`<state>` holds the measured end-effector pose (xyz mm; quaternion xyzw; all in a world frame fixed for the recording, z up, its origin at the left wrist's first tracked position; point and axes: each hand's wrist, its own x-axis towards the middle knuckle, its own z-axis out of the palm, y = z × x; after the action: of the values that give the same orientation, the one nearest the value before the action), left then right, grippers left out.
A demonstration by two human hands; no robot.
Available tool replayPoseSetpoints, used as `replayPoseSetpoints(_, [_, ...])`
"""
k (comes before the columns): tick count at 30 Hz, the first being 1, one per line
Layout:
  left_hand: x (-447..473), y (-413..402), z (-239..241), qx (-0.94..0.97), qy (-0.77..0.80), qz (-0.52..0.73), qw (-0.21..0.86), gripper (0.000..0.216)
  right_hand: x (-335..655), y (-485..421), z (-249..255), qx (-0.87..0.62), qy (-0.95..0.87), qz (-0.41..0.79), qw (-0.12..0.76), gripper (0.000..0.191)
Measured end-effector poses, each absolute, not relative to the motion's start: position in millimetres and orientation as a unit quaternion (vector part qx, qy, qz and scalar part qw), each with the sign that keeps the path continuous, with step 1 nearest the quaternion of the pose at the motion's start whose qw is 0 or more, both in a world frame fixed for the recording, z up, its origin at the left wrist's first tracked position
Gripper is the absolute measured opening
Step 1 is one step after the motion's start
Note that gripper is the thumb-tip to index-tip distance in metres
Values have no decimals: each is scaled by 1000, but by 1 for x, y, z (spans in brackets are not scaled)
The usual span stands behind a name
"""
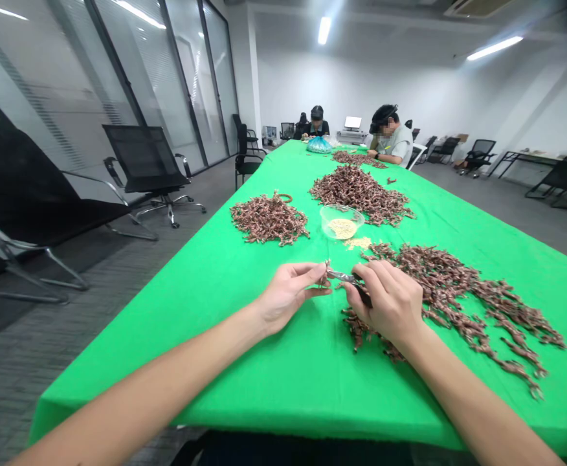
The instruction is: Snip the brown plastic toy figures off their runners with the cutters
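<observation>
Over the near part of the table, my left hand (287, 294) is closed, pinching a small brown piece (327, 265) between thumb and fingers. My fingers cover most of that piece. Wrapped round the dark handles of a pair of pliers (344, 277) is my right hand (394, 299). The silvery jaws point left and meet the piece at my left fingertips; whether they grip it is too small to tell. Beneath and beyond my right hand spreads a pile of knobbly reddish-brown pieces (439, 275), some joined in long strands.
A clear bowl (327, 228) holds pale yellow bits, with more spilled beside it (360, 243). Brown heaps stand left (268, 221) and behind (358, 193) on the green cloth (235, 349). Two people sit at the far end near a blue bag (319, 145). Black chairs (140, 158) stand left.
</observation>
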<state>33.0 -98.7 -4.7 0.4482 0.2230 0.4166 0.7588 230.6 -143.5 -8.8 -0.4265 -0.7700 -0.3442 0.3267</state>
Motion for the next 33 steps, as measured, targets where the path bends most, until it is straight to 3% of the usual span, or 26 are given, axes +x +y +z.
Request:
replayPoseSetpoints(10, [31,-97,-5,514,256,424,701,21,230,-143,-12,-438,-773,-317,331,17])
replayPoseSetpoints(21, [25,-87,-6,661,263,457,534,21,227,-142,-17,-473,-781,-97,395,18])
replayPoseSetpoints(33, [21,-82,-6,692,251,440,515,21,226,-143,-12,-491,-775,4,399,28])
